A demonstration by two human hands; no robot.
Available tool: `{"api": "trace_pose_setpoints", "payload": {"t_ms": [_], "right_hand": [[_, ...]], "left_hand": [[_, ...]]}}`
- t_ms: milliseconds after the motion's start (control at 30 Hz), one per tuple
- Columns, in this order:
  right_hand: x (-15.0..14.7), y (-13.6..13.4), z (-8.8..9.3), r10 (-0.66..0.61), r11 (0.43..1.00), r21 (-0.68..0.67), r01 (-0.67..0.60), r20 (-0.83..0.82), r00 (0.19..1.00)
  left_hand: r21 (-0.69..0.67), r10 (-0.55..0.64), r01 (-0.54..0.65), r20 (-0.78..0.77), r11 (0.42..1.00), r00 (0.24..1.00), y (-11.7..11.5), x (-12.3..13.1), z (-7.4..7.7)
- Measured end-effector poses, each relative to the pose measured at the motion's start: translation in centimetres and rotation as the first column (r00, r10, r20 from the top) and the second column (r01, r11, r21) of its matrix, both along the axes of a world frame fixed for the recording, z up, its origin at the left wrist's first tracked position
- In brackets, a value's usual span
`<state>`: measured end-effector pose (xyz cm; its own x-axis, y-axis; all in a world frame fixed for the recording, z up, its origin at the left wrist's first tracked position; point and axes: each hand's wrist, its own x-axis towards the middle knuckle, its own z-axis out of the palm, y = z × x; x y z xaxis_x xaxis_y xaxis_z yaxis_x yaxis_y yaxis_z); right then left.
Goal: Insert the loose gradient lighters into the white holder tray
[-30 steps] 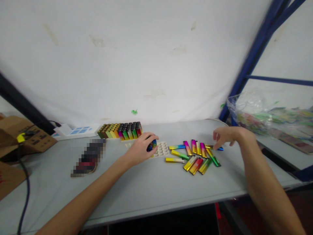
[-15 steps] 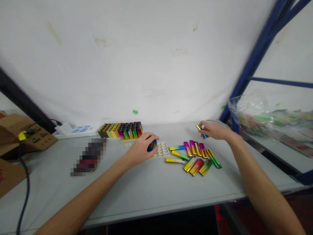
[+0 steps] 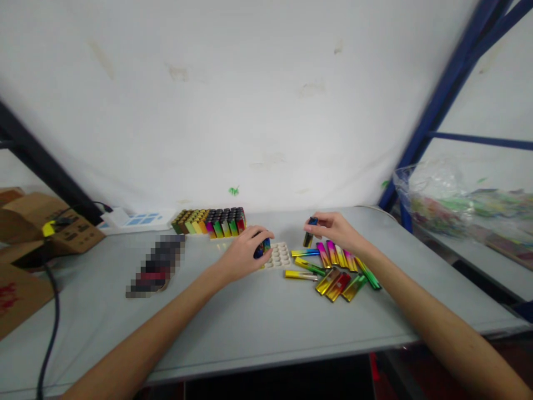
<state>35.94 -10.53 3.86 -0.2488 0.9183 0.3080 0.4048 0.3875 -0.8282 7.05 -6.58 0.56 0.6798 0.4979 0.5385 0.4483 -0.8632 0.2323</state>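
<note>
My right hand (image 3: 328, 229) pinches a blue and gold lighter (image 3: 308, 239), held upright above the table just right of a white tray with round holes (image 3: 280, 255). At the tray's left end, my left hand (image 3: 249, 250) curls its fingers around dark blue lighters (image 3: 262, 248) that stand there; the palm hides part of them. Below and right of my right hand lie several loose shiny lighters (image 3: 335, 285), coloured gold, green, red, purple and blue.
A block of upright lighters (image 3: 227, 223) stands near the wall, behind my left hand. Left of it are a white power strip (image 3: 139, 220), a pixelated dark object (image 3: 156, 266) and cardboard boxes (image 3: 54, 222). Plastic bags (image 3: 433, 194) lie beyond the blue frame (image 3: 433, 105) at right.
My right hand has moved left toward the tray with the lighter, which has turned from slanted to upright. My left hand has stayed around the dark blue lighters. The view has shifted slightly.
</note>
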Motion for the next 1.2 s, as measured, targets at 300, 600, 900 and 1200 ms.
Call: {"api": "trace_pose_setpoints", "payload": {"t_ms": [300,600,900,1200], "right_hand": [[-3.0,-1.5,-0.8,0.187,0.951,-0.194,-0.242,-0.262,0.947],[-4.0,-1.1,-2.4,-0.111,0.992,0.064,0.112,-0.01,0.994],[-4.7,-1.7,-2.3,-0.237,0.968,0.118,0.222,0.127,0.963],[-4.5,-1.4,-2.3,-0.171,0.981,0.12,0.152,0.172,0.97]], "left_hand": [[0.006,0.008,-0.008,-0.01,1.0,1.0,-0.1,0.0,-0.1],[0.015,0.0,0.0,-0.01,1.0,1.0,0.1,-0.1,-0.4],[0.031,0.004,-0.003,-0.014,1.0,1.0,0.1,-0.1,-0.5],[-0.011,-0.003,0.003,0.023,1.0,1.0,-0.3,0.0,0.2]]}}
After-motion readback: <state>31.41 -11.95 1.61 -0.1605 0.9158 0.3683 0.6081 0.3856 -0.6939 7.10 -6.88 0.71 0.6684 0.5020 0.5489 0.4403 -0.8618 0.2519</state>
